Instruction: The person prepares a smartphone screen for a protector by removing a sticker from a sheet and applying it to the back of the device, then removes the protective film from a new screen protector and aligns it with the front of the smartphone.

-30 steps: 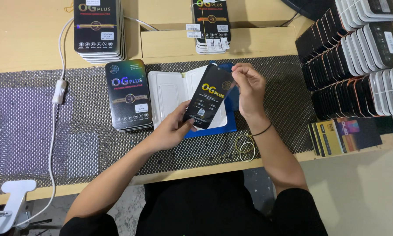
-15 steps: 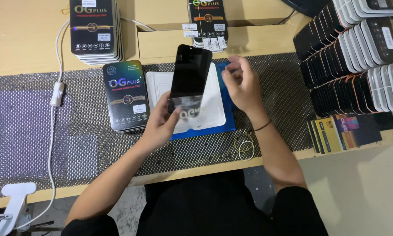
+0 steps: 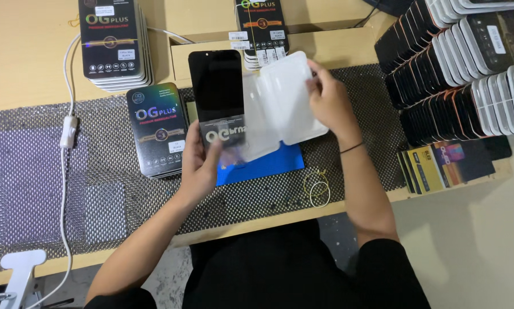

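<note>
My left hand (image 3: 201, 166) grips the lower end of a black flat screen panel in a clear sleeve (image 3: 217, 91), held upright over the mat. My right hand (image 3: 329, 102) holds a white plastic tray (image 3: 285, 100) by its right edge, tilted up beside the panel. A second white tray half (image 3: 257, 134) lies under it on a blue pad (image 3: 268, 166). A black retail box (image 3: 155, 129) lies on the mat just left of my left hand.
Stacks of black boxes stand at the back left (image 3: 114, 43) and back middle (image 3: 261, 28). Rows of dark boxes (image 3: 468, 68) fill the right. A white cable (image 3: 68, 126) runs down the left. Rubber bands (image 3: 317, 186) lie near the front edge of the mesh mat (image 3: 34, 189).
My left hand turned the black panel from tilted to upright. My right hand moved from the panel's top to the white tray and lifted it.
</note>
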